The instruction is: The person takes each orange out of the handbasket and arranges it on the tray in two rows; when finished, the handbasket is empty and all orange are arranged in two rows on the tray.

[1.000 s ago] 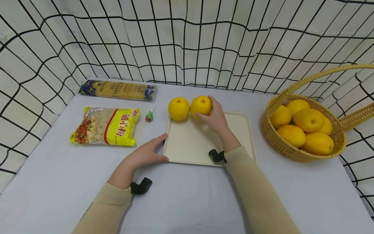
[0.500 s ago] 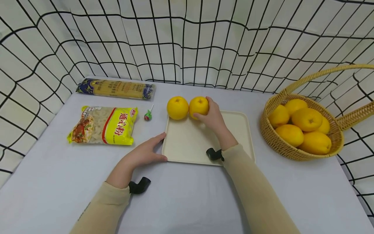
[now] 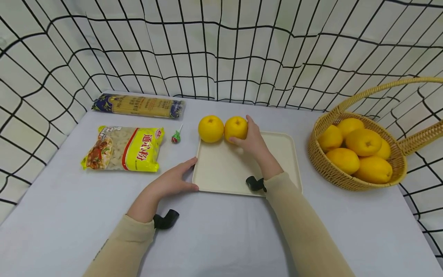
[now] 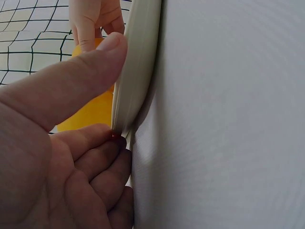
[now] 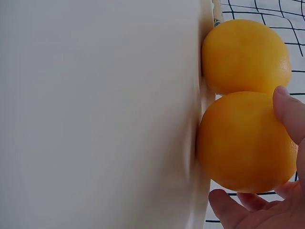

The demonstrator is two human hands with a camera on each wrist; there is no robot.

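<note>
Two round oranges sit side by side at the far left of a cream tray (image 3: 221, 173). The thumb and fingers of my right hand (image 3: 254, 140) reach around the right-hand orange (image 3: 235, 129). In the right wrist view this orange (image 5: 245, 143) lies against the other orange (image 5: 245, 57), with my thumb on its side and fingertips at its lower edge. My left hand (image 3: 169, 181) rests at the tray's near left corner, thumb at the front edge and fingers along the left side. Its thumb (image 4: 102, 57) and fingertips meet the tray rim in the left wrist view.
Several yellow fruits fill a handled wicker basket (image 3: 322, 169) on the right. To the left lie a bag of pasta (image 3: 122, 149), a long pack of noodles (image 3: 138, 105) and a small lollipop (image 3: 176, 137). Black netting (image 3: 218, 57) over white cloth borders the table's back and sides.
The right hand and its orange have come down and toward me very slightly. The left hand, the tray and the other orange look the same.
</note>
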